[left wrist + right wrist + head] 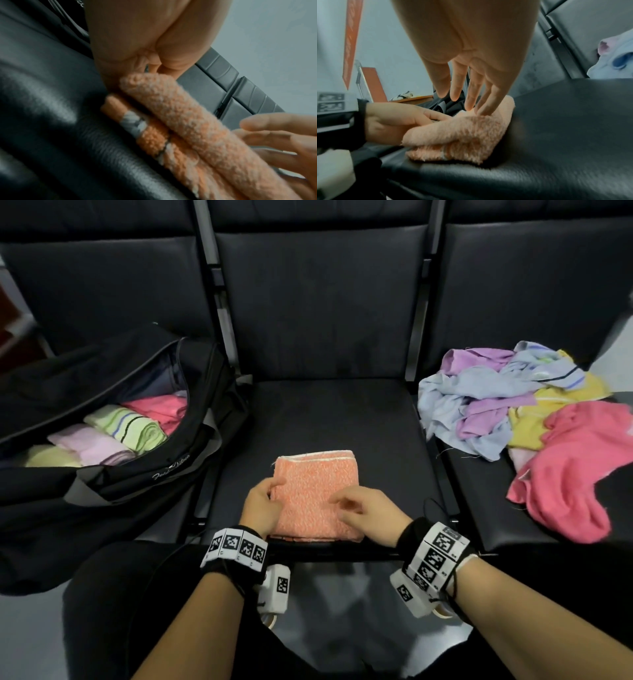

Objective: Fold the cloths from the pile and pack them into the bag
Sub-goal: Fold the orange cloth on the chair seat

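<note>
The orange cloth (317, 494) lies folded into a thick square near the front edge of the middle black seat (383, 419), just ahead of the person's knees. The left hand (262, 503) holds its left edge, thumb on top and fingers tucked under the top fold, so it pinches that layer. The right hand (368, 510) hovers over the near right part with its fingers (471, 97) straight and slightly spread; two fingertips touch the top of the cloth, gripping nothing. On the seat to the left sits the open black bag (113, 419), with folded pink, green-striped, pale purple and pale yellow cloths side by side inside. On the seat to the right lies the pile (524, 419) of loose cloths: blue, purple, yellow and pink.
</note>
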{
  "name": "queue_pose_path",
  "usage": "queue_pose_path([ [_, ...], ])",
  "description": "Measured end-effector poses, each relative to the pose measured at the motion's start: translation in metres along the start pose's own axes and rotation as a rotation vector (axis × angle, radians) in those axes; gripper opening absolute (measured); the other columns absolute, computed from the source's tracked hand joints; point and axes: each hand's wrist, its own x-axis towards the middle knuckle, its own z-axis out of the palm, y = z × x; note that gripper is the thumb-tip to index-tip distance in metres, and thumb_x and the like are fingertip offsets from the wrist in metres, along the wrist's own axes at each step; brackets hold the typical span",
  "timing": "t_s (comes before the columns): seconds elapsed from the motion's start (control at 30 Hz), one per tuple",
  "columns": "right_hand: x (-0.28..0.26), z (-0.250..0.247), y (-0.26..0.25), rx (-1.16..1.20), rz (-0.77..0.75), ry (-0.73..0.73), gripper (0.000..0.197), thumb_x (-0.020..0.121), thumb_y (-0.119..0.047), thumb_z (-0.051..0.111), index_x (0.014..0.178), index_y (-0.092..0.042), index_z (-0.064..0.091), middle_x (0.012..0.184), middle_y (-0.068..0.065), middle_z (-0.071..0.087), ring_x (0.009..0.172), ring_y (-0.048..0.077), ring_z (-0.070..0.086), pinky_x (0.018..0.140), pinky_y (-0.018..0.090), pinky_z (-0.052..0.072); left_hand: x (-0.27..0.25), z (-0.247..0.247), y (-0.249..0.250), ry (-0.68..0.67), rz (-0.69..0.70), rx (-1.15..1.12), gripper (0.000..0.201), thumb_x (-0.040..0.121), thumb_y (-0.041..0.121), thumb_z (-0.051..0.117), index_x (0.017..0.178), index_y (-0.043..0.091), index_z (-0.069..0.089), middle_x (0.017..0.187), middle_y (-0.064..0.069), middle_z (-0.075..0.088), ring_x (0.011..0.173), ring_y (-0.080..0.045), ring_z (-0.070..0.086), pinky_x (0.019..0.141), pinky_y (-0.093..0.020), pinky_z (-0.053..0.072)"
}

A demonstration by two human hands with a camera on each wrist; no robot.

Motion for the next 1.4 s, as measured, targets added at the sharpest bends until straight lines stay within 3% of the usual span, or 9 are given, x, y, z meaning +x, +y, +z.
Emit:
queue_pose_path([
  [0.07,-0.001,0.002,0.001,-0.093,-0.025,-0.051,0.028,0.089,-0.015,0.065,0.115,-0.023,0.070,0.114,-0.007,0.065,0.106,0.009,0.060,0.100,0.034,0.048,0.000,0.001,-0.003,-0.005,0.010,0.013,0.048,0.085,-0.009,0.055,0.121,0.021,0.064,0.122,-0.019,0.063,0.088,-0.028,0.062,0.076,-0.030,0.050],
  [0.2,-0.005,0.005,0.000,-0.194,-0.146,-0.041,0.029,0.086,-0.013,0.067,0.112,-0.022,0.071,0.117,-0.005,0.064,0.110,0.012,0.057,0.101,0.031,0.045,-0.002,-0.002,-0.003,0.088,0.028,0.119,0.043,0.086,-0.004,0.058,0.121,0.021,0.065,0.126,-0.008,0.053,0.107,-0.027,0.061,0.099,-0.038,0.050],
  [0.4,-0.012,0.016,0.002,-0.492,-0.276,-0.024,0.027,0.079,-0.028,0.069,0.106,-0.032,0.072,0.110,-0.009,0.057,0.107,0.015,0.049,0.090,0.032,0.043,-0.023,0.011,0.014,0.085,0.373,0.457,0.032,0.087,0.002,0.056,0.094,0.026,0.076,0.105,0.010,0.059,0.106,-0.018,0.049,0.096,-0.033,0.043],
  [0.53,-0.020,0.029,0.013,-0.715,-0.231,-0.016,0.045,0.069,-0.014,0.064,0.109,-0.033,0.064,0.117,-0.007,0.056,0.111,0.019,0.053,0.086,0.033,0.042,-0.039,0.028,0.014,-0.133,0.321,0.717,0.042,0.079,0.026,0.059,0.120,0.033,0.065,0.125,0.014,0.050,0.122,-0.016,0.040,0.101,-0.035,0.033],
  [0.67,-0.020,0.028,0.019,-0.706,-0.300,0.085,0.048,0.061,0.001,0.067,0.103,-0.021,0.069,0.105,0.000,0.065,0.099,0.024,0.062,0.076,0.032,0.051,-0.040,0.033,0.012,-0.156,0.304,0.830,0.064,0.069,0.046,0.062,0.131,0.034,0.054,0.131,0.012,0.044,0.125,-0.017,0.039,0.103,-0.035,0.035],
  [0.83,-0.008,0.016,0.010,-0.441,-0.143,0.127,0.037,0.077,0.002,0.053,0.106,-0.015,0.069,0.104,0.002,0.067,0.101,0.024,0.059,0.083,0.037,0.051,-0.037,0.034,0.007,-0.118,0.325,0.906,0.063,0.071,0.032,0.071,0.131,0.035,0.052,0.128,0.010,0.048,0.122,-0.019,0.044,0.101,-0.036,0.038],
  [1.0,-0.011,-0.007,0.013,-0.149,-0.122,0.309,0.039,0.074,0.004,0.056,0.105,-0.016,0.070,0.100,-0.007,0.068,0.095,0.012,0.062,0.085,0.017,0.043,-0.031,0.030,0.012,-0.020,0.425,0.773,0.047,0.078,0.006,0.060,0.118,0.031,0.063,0.109,0.008,0.068,0.103,-0.021,0.063,0.091,-0.037,0.045],
  [1.2,-0.023,-0.015,0.025,-0.389,-0.259,0.122,0.059,0.068,-0.012,0.063,0.127,-0.019,0.059,0.131,-0.006,0.057,0.128,0.015,0.048,0.106,0.033,0.042,-0.031,0.020,0.014,-0.081,0.429,0.531,0.035,0.076,0.004,0.063,0.102,0.027,0.069,0.081,0.005,0.072,0.080,-0.021,0.067,0.079,-0.035,0.053],
  [1.4,-0.020,-0.012,0.050,-0.461,-0.176,0.028,0.053,0.084,-0.008,0.065,0.136,-0.016,0.058,0.145,0.001,0.052,0.142,0.016,0.039,0.114,0.038,0.034,-0.021,0.007,0.006,-0.156,0.387,0.388,0.037,0.074,0.006,0.068,0.105,0.026,0.070,0.088,0.005,0.071,0.082,-0.013,0.065,0.079,-0.027,0.051],
])
